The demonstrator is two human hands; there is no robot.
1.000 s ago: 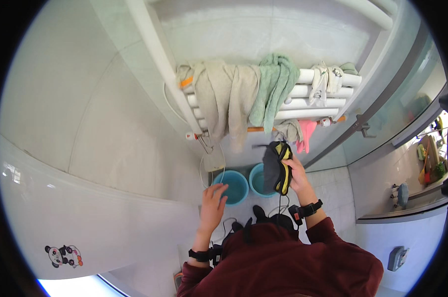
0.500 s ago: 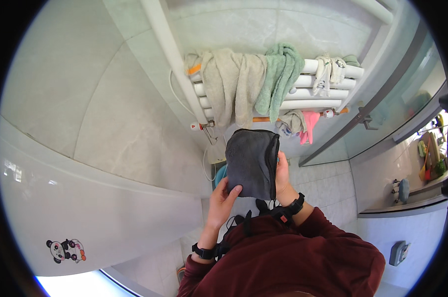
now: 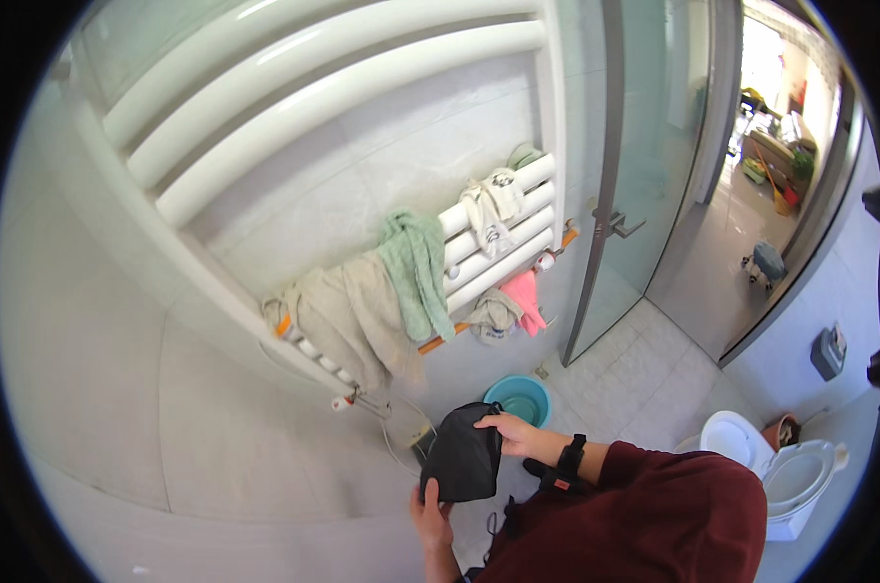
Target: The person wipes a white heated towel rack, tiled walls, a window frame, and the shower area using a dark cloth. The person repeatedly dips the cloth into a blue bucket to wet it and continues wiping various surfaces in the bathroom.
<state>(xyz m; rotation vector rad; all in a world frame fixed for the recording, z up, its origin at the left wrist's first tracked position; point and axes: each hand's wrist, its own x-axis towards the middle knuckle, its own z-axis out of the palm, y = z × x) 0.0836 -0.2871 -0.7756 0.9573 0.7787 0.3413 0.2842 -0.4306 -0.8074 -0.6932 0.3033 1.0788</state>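
Between my two hands is a dark grey fabric pouch (image 3: 461, 457), seen with a zip edge a moment earlier. My left hand (image 3: 431, 515) grips its lower left corner, thumb lying on the front face. The upper right edge is pinched by my right hand (image 3: 506, 429), its thumb on top and the other fingers partly hidden. Just beyond the pouch, a blue basin (image 3: 529, 389) rests on the floor near the wall.
A white towel rail (image 3: 347, 97) carries a beige towel (image 3: 347, 311), a green towel (image 3: 415, 272) and small cloths. To the right, a glass door (image 3: 624, 185) stands open on a doorway. A white toilet (image 3: 794, 481) is at the lower right, below a grey wall holder (image 3: 828, 353).
My view has swung right and up, bringing in the doorway, toilet and more of the basin. The pouch sits lower in view and is tilted; my right hand now grips nearer its upper edge.
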